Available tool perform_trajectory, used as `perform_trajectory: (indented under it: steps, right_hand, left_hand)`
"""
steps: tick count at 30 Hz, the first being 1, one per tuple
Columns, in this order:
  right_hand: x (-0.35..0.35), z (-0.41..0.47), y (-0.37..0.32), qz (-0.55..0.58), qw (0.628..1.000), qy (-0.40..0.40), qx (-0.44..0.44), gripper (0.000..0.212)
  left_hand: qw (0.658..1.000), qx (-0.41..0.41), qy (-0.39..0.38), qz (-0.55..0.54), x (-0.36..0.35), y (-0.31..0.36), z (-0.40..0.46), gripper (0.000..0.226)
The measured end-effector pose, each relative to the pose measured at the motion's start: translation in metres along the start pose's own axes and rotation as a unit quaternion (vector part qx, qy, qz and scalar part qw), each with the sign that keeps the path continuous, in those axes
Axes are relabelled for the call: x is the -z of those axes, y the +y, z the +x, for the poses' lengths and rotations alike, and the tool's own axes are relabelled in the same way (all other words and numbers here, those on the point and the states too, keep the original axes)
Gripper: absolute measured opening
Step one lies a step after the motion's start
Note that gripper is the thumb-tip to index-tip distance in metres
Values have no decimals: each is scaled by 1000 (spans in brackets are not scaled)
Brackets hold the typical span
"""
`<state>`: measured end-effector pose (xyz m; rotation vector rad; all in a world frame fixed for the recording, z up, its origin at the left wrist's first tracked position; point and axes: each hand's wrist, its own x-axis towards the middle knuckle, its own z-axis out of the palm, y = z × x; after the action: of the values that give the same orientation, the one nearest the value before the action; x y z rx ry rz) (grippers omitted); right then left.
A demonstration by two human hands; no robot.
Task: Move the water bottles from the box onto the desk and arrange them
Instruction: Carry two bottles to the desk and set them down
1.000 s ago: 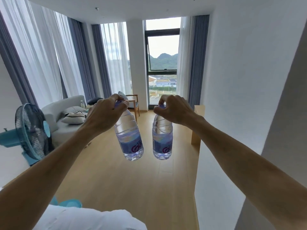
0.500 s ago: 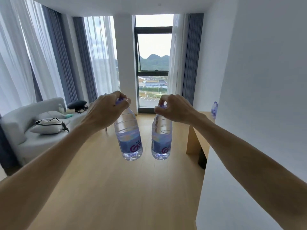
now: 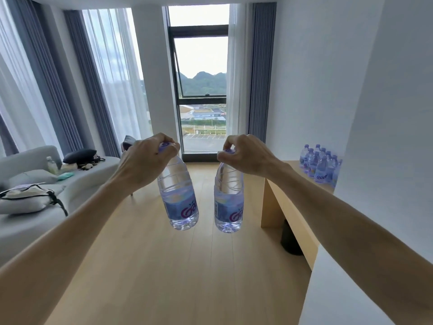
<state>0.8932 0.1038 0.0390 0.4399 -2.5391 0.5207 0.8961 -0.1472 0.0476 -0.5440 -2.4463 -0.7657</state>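
Observation:
I carry two clear water bottles with purple caps and blue labels, hanging by their necks above the wooden floor. My left hand [image 3: 146, 160] grips the cap of the left bottle [image 3: 179, 200]. My right hand [image 3: 246, 154] pinches the cap of the right bottle [image 3: 228, 202]. Both bottles hang roughly upright, side by side and apart. A light wooden desk [image 3: 289, 181] stands along the right wall. Several matching bottles [image 3: 319, 165] are grouped on its far end. The box is out of view.
A white wall corner [image 3: 375, 160] juts out at the right and hides part of the desk. A dark bin [image 3: 290, 240] sits under the desk. A grey sofa [image 3: 77, 181] with cushions and a bag fills the left side. A tall window [image 3: 202, 90] faces me.
The view has swung to the right: the fan has left the frame and the desk with its bottles has come into sight. Both hands keep the same grip on the bottles.

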Motion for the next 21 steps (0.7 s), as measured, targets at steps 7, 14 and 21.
perform_trajectory:
  steps: [7,14,21]
  right_hand:
    - [-37,106,109,-6,999,-44,8,30]
    - [-67,185,206,-5,999,-25,-27,32]
    - [-96,245,304,-16,997,-42,-65,29]
  left_hand:
    - [1000,10,-14,1,-85,-26,114,43]
    - [1000,14,0,-10,-165,-55,217,24]
    - [999,-4,-21,-43,-266,-82,317,27]
